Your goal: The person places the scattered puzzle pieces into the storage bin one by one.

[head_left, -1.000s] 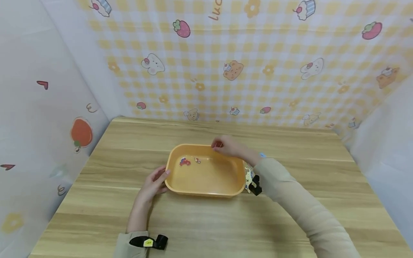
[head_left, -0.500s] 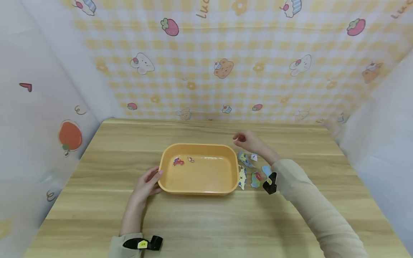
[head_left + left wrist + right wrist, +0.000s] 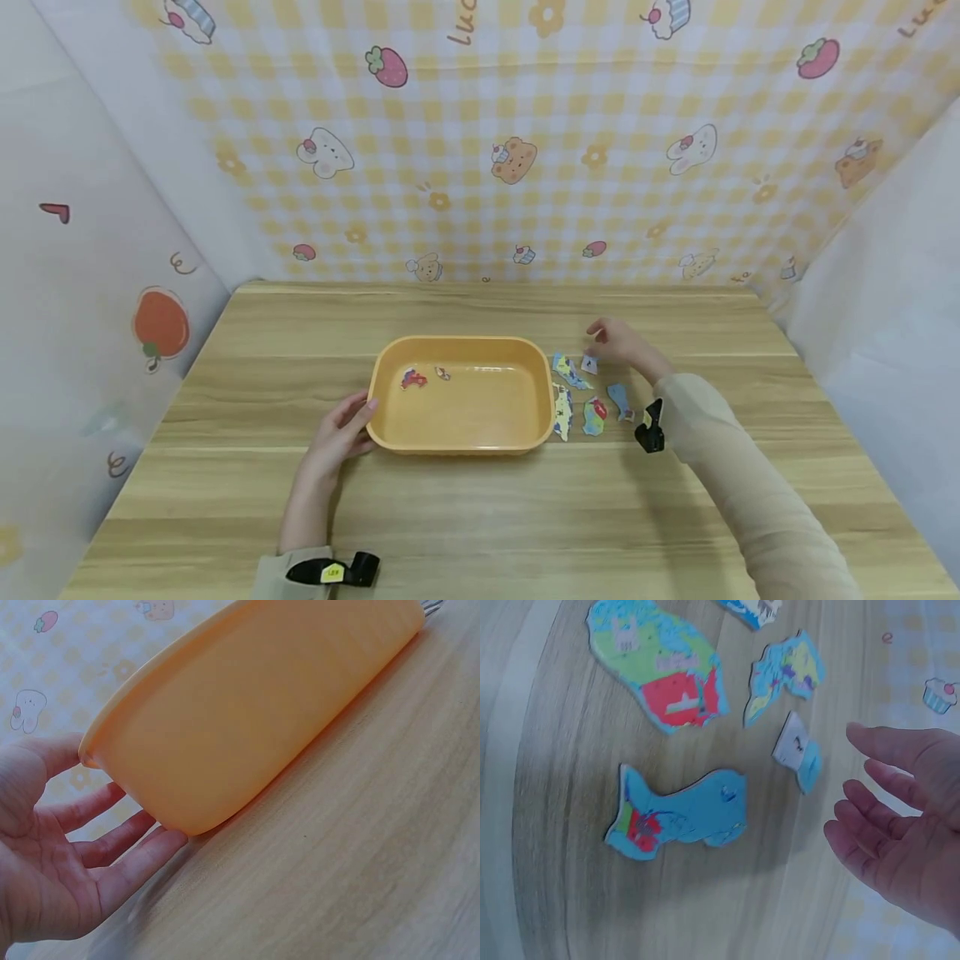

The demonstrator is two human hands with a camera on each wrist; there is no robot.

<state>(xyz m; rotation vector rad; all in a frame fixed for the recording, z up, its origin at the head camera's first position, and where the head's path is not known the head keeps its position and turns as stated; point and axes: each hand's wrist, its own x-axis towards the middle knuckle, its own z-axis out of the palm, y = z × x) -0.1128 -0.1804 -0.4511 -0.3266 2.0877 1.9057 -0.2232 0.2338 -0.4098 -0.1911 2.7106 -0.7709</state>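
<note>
A yellow-orange plastic basin (image 3: 465, 446) stands on the wooden table. My left hand (image 3: 337, 433) holds its left end, the thumb at the rim and the fingertips against the outer wall. Two small colourful puzzle pieces lie inside: a red and blue one (image 3: 413, 379) and a smaller one (image 3: 442, 373). My right hand (image 3: 618, 343) hovers with loosely curved, empty fingers near a small white and blue puzzle piece (image 3: 791, 742). Around it lie a blue and red piece (image 3: 690, 810), a blue and yellow piece (image 3: 787, 671) and a large green and red piece (image 3: 660, 664).
Another pale yellow piece (image 3: 562, 412) lies against the basin's right side. Behind the table (image 3: 480, 525) hangs a yellow checked cloth (image 3: 465, 150) with cartoon prints. White printed sheets close off the left and right sides.
From over the basin's back rim, my right hand has moved right to above the loose pieces. The puzzle pieces beside the basin have come into view. My left hand stays at the basin.
</note>
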